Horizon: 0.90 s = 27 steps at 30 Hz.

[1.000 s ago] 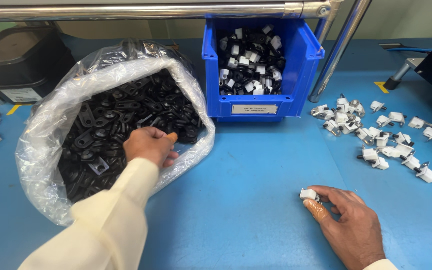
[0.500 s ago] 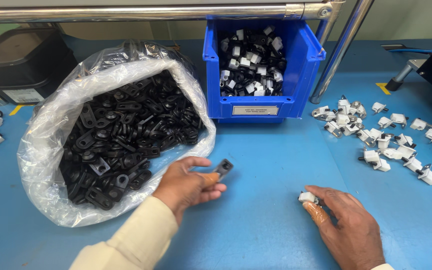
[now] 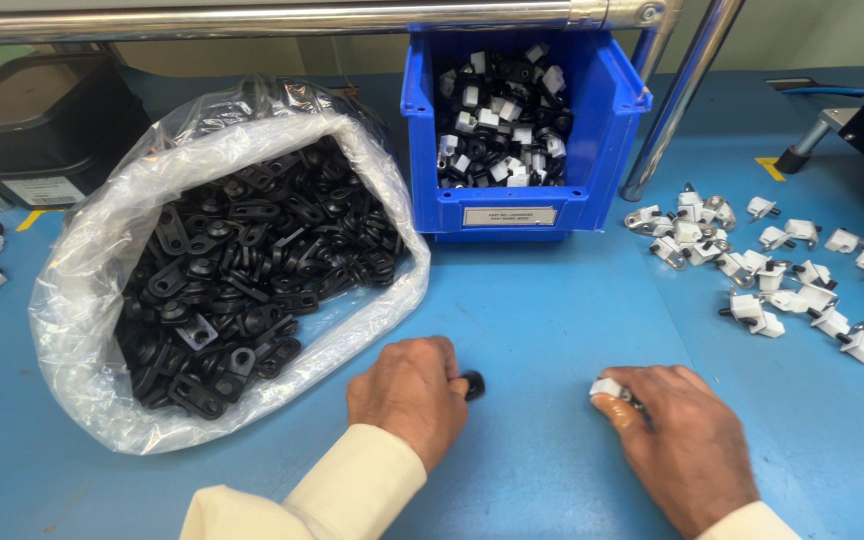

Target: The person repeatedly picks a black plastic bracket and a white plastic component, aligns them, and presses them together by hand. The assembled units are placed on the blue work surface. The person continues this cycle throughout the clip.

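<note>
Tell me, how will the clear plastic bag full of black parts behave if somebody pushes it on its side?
The clear plastic bag looks thin and crinkled, so its wall would probably dent rather than move as one piece. The many black parts heaped inside likely make it heavy, so it may drag on the blue table. Its mouth lies open, so some parts might spill.

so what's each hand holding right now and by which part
The left hand grips a small black part; only one end sticks out past the fingers. The right hand pinches a small white part at its fingertips, one end showing.
</note>
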{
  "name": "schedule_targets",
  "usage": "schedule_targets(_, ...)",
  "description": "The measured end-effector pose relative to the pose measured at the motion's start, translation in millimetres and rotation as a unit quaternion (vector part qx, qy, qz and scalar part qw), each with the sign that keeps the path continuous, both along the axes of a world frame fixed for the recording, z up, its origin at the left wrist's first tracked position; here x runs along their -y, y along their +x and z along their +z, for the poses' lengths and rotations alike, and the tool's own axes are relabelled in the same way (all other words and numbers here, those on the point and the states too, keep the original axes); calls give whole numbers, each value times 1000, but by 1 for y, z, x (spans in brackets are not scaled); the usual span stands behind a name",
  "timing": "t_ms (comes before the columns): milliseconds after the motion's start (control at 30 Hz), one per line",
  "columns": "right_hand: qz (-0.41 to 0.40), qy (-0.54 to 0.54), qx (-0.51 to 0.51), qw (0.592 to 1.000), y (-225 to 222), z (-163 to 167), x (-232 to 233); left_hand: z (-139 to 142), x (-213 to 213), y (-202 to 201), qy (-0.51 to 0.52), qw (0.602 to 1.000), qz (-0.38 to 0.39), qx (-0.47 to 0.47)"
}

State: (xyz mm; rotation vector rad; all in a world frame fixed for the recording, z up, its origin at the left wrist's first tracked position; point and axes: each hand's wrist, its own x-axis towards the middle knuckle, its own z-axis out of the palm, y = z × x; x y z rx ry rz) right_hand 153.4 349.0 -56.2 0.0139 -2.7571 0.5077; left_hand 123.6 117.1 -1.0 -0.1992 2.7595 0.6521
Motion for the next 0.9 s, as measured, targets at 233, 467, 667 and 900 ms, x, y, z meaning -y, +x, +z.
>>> schedule_targets(233,-63,-79,109,989,-4,11,6,-4,1,-6,27,996,-83,-30)
schedule_targets(467,-97,-485,141,858,4,-1,13,-29,-41,0,380,917,101,65)
schedule_targets(667,-99,-450,145,876,7,-12,23,-27,-62,10,322,943,59,67)
schedule_targets(900,-103,-333,130,928,12,-2,35,2,-56,-22,55,973,-175,143)
